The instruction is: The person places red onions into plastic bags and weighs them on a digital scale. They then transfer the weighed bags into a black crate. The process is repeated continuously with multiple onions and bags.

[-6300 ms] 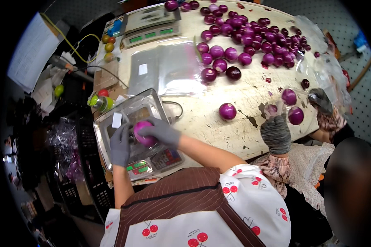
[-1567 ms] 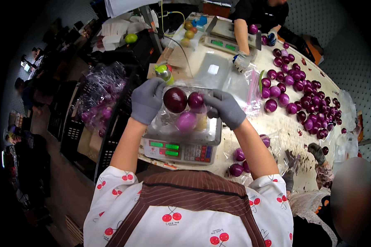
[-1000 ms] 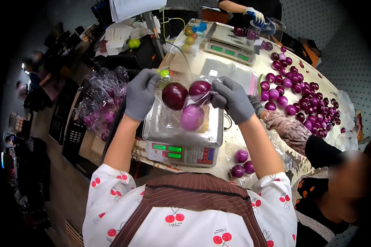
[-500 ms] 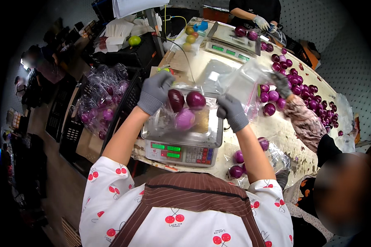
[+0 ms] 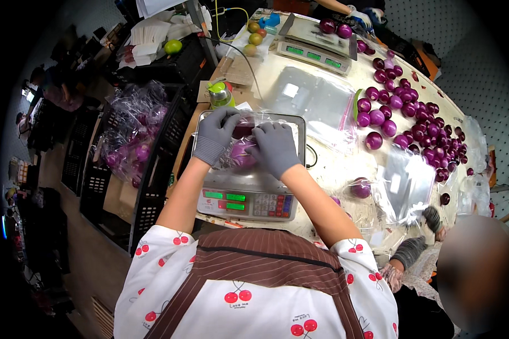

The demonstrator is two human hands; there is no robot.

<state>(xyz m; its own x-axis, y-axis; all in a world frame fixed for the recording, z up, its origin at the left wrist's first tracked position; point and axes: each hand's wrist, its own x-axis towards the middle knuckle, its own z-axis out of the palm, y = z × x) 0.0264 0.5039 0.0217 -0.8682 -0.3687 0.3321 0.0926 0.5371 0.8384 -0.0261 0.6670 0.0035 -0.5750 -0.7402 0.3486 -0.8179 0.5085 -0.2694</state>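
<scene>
Looks partway through, going left to right: seeing filled bags (image 5: 137, 129) in the black crate (image 5: 161, 164), so counting those as done. Next across, seeing left hand (image 5: 214, 137) with fingers apparently pinching the far left edge of the clear bag (image 5: 240, 143), on or just above the scale (image 5: 249, 204), contact hidden; judging this one as nearly done, but can't confirm any seal. Then right hand (image 5: 278, 146), laid palm down over the bag's right side; can't tell whether gripping film or only pressing. Further right, spotting flat clear bags (image 5: 329, 107) on the bench (image 5: 335, 155), then a wide spread of loose onions (image 5: 427, 133), so reckoning plenty left. On pointing: can't place the bag's mouth, hidden by hands and glare. Can't fix its long axis either; can only read contents, dark onion (image 5: 243, 128) at far side, purple onion (image 5: 244, 155) nearer the wearer, lined up roughly front to back. Reading purple one as near round, dark one as too covered to judge.
</scene>
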